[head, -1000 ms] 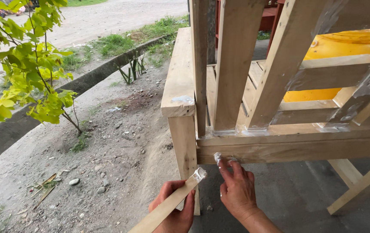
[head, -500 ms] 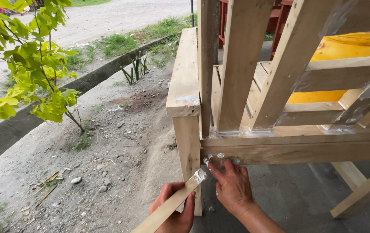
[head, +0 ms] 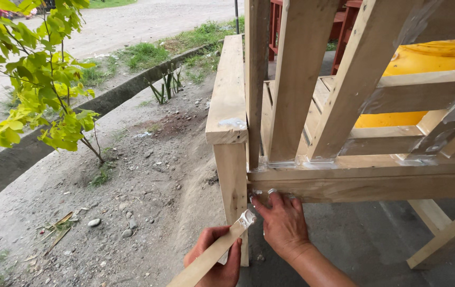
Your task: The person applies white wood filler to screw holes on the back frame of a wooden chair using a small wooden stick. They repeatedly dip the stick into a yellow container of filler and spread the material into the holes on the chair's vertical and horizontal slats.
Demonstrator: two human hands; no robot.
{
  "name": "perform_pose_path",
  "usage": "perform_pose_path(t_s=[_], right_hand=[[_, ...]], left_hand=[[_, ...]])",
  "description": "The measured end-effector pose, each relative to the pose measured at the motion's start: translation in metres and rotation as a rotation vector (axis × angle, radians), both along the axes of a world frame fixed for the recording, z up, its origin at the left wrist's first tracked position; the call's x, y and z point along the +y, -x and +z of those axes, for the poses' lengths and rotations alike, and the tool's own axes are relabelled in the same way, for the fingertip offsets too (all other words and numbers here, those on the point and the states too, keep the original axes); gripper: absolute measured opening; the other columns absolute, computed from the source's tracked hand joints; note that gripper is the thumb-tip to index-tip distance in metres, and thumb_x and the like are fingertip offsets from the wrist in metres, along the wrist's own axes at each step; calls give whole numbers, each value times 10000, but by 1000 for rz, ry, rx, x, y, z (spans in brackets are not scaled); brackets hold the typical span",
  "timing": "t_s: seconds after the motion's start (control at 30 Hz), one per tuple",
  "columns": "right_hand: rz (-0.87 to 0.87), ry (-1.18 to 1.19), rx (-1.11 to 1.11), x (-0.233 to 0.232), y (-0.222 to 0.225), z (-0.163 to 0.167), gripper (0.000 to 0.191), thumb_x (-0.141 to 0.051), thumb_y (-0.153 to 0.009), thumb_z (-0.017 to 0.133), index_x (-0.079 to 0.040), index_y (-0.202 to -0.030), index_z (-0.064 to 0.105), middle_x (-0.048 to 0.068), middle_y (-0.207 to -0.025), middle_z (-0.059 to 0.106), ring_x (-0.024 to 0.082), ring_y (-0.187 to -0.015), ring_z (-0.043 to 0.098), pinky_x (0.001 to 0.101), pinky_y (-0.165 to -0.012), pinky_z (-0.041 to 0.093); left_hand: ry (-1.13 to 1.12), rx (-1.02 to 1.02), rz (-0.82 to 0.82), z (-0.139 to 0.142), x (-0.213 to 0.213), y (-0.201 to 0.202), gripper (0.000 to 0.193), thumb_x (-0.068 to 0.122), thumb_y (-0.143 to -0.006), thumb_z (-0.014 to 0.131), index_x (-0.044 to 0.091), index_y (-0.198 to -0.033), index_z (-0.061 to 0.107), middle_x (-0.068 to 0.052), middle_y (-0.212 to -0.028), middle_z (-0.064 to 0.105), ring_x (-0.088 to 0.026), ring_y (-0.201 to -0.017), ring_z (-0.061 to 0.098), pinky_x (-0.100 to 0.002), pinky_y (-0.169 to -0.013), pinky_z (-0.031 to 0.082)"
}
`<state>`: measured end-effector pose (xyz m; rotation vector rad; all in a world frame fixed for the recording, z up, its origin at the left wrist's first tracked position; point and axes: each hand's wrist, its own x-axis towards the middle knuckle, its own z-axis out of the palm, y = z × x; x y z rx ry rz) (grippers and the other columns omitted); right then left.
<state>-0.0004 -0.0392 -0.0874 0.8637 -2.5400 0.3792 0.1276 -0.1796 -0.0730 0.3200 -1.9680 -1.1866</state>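
— At the lower middle of the view, what is each hand doing?

— The left hand (head: 214, 260) is clenched around a flat wooden stick (head: 211, 256), angled up toward one o'clock so its tip, smeared with white paste (head: 246, 218), points at the joint. The right hand (head: 283, 223) grasps nothing; its fingers (head: 271, 197) are spread and pressed against the underside of the horizontal rail (head: 365, 186) of the bare wooden frame (head: 296, 79), the tips white with the same paste.

— Why pressed there?

— It looks as if the fingers work the paste into the seam where the rail meets the corner post (head: 232, 186), while the stick stays close as the supply. I judge that from the white smears along the seam above, at the feet of the slanted slats (head: 355, 79).

— Any packages or labels?

— None that I can see. Behind the slats, at two o'clock, sits a rounded yellow container (head: 429, 58), plain as far as it shows.

— And around the frame?

— Gravelly ground (head: 105, 202) at nine o'clock, a leafy sapling (head: 36, 79) at ten, and a low concrete curb (head: 121, 95) beyond.
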Motion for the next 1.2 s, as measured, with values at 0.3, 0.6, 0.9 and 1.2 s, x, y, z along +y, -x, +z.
perform_pose_path(t_s=[0.3, 0.6, 0.9, 1.2], right_hand=[[36, 11, 15, 2, -1, 5, 587, -128, -729, 725, -279, -1296, 698, 76, -1091, 601, 250, -1077, 604, 472, -933, 389], [29, -26, 102, 1, 8, 4, 546, -108, -764, 688, -260, -1288, 701, 91, -1045, 599, 286, -1011, 609, 465, -915, 407], [18, 25, 63, 16, 5, -2, 662, -123, -704, 735, -243, -1354, 690, 90, -1085, 585, 273, -1024, 596, 456, -900, 402], [108, 89, 17, 9, 5, 3, 638, -124, -719, 735, -195, -1347, 644, 76, -1033, 587, 241, -1004, 606, 445, -912, 401]], left_hand=[[13, -2, -6, 3, 2, -2, 229, 88, -682, 866, 87, -879, 750, -62, -770, 827, -150, -761, 840, -278, -682, 628], [19, 16, -11, 2, 5, -1, 233, 90, -678, 867, 85, -877, 746, -60, -758, 825, -156, -753, 846, -279, -681, 630], [4, -6, 8, -7, 3, 0, 238, 77, -661, 871, 87, -866, 751, -63, -759, 824, -158, -742, 837, -288, -667, 625], [37, 53, -19, -10, 2, 1, 233, 69, -669, 859, 89, -871, 744, -54, -767, 820, -155, -750, 840, -280, -691, 633]])
